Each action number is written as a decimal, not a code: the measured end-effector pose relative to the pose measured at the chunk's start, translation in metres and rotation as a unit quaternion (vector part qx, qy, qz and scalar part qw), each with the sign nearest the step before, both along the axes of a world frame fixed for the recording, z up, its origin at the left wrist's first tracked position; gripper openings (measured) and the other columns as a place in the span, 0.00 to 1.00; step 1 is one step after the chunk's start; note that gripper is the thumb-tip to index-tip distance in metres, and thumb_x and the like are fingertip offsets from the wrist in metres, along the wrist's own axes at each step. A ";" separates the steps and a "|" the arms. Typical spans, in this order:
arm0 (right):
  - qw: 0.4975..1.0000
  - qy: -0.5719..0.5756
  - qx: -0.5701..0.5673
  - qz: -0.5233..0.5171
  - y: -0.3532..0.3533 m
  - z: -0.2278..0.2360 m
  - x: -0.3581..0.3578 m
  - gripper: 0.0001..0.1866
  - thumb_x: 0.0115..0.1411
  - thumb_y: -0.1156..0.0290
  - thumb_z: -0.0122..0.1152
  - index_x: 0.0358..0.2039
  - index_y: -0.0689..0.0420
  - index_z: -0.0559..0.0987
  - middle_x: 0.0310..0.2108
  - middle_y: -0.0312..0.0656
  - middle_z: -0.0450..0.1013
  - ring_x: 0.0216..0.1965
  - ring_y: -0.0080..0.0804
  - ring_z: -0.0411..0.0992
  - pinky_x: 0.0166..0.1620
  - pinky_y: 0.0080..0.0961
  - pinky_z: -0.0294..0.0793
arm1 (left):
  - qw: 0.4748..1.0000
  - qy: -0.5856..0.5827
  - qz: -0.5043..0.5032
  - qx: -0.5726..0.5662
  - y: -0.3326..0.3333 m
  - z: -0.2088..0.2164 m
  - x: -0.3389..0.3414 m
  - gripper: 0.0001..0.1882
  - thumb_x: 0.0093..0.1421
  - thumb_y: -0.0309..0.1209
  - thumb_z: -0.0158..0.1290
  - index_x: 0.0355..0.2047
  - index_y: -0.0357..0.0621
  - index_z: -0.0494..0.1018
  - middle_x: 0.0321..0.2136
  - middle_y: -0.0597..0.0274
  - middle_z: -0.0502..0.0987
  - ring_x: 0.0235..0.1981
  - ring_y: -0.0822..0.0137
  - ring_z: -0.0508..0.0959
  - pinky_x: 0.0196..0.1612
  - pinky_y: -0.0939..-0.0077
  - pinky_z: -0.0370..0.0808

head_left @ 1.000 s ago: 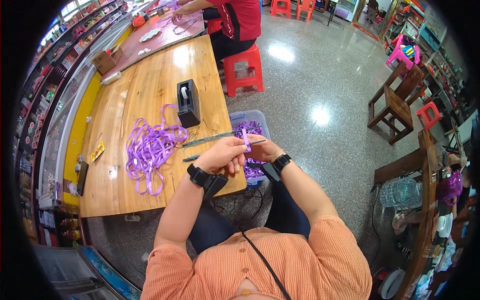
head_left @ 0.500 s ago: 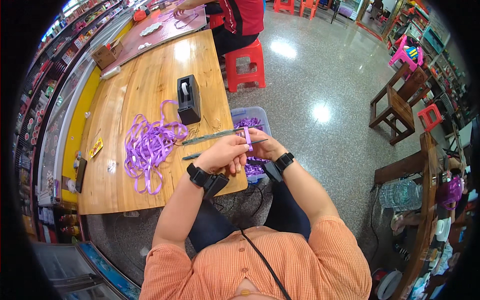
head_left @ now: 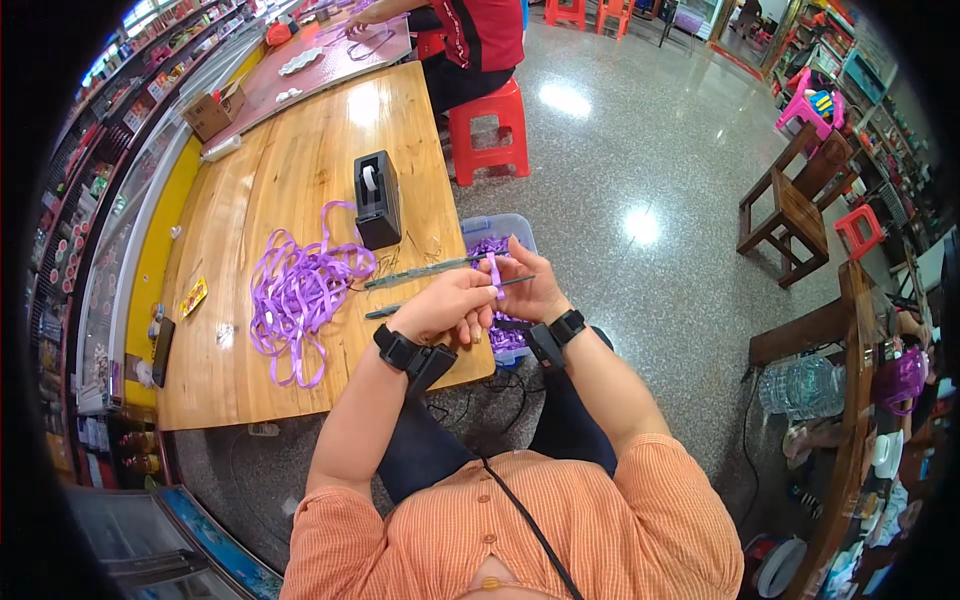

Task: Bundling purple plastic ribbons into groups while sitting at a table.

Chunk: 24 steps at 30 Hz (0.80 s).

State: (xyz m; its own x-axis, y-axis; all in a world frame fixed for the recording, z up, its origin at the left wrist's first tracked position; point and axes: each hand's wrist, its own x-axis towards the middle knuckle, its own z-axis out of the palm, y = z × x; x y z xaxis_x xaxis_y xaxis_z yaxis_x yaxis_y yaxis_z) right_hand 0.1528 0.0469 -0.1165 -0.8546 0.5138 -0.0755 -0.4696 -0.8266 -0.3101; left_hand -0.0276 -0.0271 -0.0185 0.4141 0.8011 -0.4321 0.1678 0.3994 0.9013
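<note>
Two thin dark rods extend from the table past its right edge: the upper rod (head_left: pixel 420 272) and the lower rod (head_left: pixel 382 312). A short purple ribbon piece (head_left: pixel 495 268) spans them near their right ends. My left hand (head_left: pixel 445 303) lies over the lower rod, its thumb and fingers pinching the ribbon's lower part. On the other side, my right hand (head_left: pixel 540 288) is open beside the ribbon, fingers apart, the lower rod's tip in front of its palm. Left of my hands sits a loose heap of purple ribbon (head_left: pixel 290 295). Below them, a plastic bin (head_left: pixel 530 232) contains purple ribbon pieces.
A black tape dispenser (head_left: pixel 378 205) stands on the wooden table (head_left: pixel 230 370), with a small yellow packet (head_left: pixel 194 297) at left. Beyond, a person in red (head_left: pixel 485 40) sits on a red stool (head_left: pixel 490 130). A wooden chair (head_left: pixel 795 205) stands at right.
My right hand's fingers have spread and lifted away from the ribbon and the upper rod's end. My left hand has kept nearly the same place.
</note>
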 end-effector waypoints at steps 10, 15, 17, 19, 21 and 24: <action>0.969 -0.209 0.114 -0.067 -0.009 0.013 0.014 0.19 0.65 0.53 0.57 0.45 0.56 0.79 0.38 0.36 0.78 0.36 0.27 0.74 0.46 0.34 0.75 | 1.000 -0.003 0.014 0.004 -0.005 0.002 -0.006 0.11 0.69 0.33 0.46 0.41 0.37 0.72 0.19 0.65 0.75 0.13 0.77 0.75 0.14 0.88 0.70; 0.989 -0.145 0.018 -0.023 0.008 -0.031 0.009 0.13 0.65 0.59 0.57 0.43 0.53 0.80 0.36 0.34 0.78 0.32 0.23 0.73 0.44 0.32 0.76 | 1.000 0.000 0.000 0.013 0.002 0.000 0.002 0.10 0.69 0.33 0.46 0.39 0.38 0.72 0.19 0.65 0.76 0.13 0.76 0.75 0.14 0.88 0.70; 0.992 -0.126 0.025 -0.015 -0.007 -0.018 -0.012 0.12 0.65 0.62 0.56 0.44 0.53 0.79 0.37 0.36 0.78 0.36 0.27 0.75 0.43 0.33 0.78 | 1.000 -0.002 0.008 0.007 -0.004 0.001 -0.006 0.10 0.69 0.33 0.46 0.38 0.38 0.71 0.19 0.65 0.76 0.14 0.76 0.75 0.13 0.87 0.70; 0.997 -0.069 0.013 0.023 -0.012 -0.018 -0.016 0.12 0.65 0.63 0.55 0.45 0.53 0.79 0.38 0.36 0.78 0.37 0.30 0.76 0.43 0.34 0.79 | 1.000 -0.005 0.008 0.007 -0.003 -0.003 -0.006 0.10 0.69 0.33 0.46 0.38 0.38 0.71 0.19 0.65 0.76 0.14 0.76 0.76 0.13 0.87 0.70; 0.994 -0.106 0.016 -0.016 -0.008 -0.022 -0.013 0.12 0.65 0.64 0.55 0.46 0.53 0.78 0.39 0.37 0.78 0.35 0.29 0.75 0.42 0.34 0.79 | 1.000 -0.010 0.005 0.004 -0.003 -0.006 -0.005 0.10 0.69 0.33 0.46 0.38 0.38 0.71 0.19 0.65 0.76 0.14 0.76 0.76 0.13 0.87 0.70; 0.991 -0.112 0.038 -0.059 -0.001 -0.024 -0.001 0.13 0.66 0.64 0.54 0.46 0.55 0.78 0.38 0.38 0.77 0.31 0.25 0.72 0.41 0.31 0.79 | 1.000 -0.008 0.000 0.008 0.000 -0.004 -0.002 0.10 0.69 0.33 0.46 0.37 0.39 0.71 0.19 0.65 0.75 0.14 0.76 0.76 0.13 0.87 0.70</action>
State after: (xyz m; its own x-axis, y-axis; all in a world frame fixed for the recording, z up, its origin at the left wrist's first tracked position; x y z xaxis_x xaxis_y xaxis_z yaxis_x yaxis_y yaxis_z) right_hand 0.1519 0.0454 -0.1408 -0.7544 0.6207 -0.2135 -0.4745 -0.7405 -0.4760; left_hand -0.0300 -0.0274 -0.0223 0.4202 0.8079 -0.4132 0.1535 0.3855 0.9098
